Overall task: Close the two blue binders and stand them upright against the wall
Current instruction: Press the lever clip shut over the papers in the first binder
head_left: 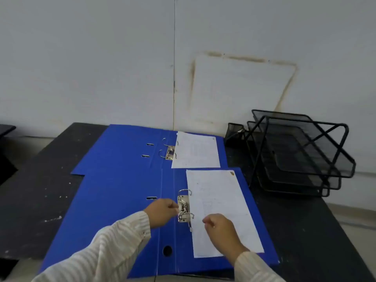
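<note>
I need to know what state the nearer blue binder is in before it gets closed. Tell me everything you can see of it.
The nearer blue binder lies flat and fully open on the dark table, its covers looking like smooth blue board or plastic. A round finger hole shows in the spine. The metal lever-arch mechanism sits at mid-spine, with white paper filed on the right side. Its far edge overlaps the second open binder. The left hand is at the mechanism; the right hand is over the paper.

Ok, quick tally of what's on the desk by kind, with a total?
Blue binders, both open flat: 2 (near binder, far binder)
Paper sheets in them: 2 (near sheet, far sheet)
Black mesh tray rack: 1
Black mesh cup: 1
Total: 6
</note>
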The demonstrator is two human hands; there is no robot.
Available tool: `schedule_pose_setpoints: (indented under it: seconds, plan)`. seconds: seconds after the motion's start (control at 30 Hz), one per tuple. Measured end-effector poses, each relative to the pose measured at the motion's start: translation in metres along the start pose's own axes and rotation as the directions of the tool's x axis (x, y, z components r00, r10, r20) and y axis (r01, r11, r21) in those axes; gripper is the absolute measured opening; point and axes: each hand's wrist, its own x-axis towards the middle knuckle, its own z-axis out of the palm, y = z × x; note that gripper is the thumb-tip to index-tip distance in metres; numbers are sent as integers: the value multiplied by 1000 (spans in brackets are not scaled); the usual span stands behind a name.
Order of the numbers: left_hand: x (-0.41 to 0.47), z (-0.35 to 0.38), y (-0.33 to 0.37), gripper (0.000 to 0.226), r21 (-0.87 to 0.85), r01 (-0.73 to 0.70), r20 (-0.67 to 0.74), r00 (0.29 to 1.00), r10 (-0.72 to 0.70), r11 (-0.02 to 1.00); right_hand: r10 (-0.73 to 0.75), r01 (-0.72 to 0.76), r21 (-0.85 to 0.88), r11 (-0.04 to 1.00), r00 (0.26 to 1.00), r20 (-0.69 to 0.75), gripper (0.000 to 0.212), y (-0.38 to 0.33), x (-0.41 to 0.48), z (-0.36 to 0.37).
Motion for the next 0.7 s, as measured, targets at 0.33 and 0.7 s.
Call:
schedule_pose_setpoints:
  seconds: [0.33, 0.7]
  plan:
    - [31, 32, -22, 34, -108, 17, 64, 998, -10, 994, -70, 60, -240, 969, 997, -34, 37, 22, 18, 47]
    - [47, 23, -21, 34, -31, -33, 212, 977, 39, 999, -270, 220, -285, 933, 951, -152, 7, 21, 38, 50]
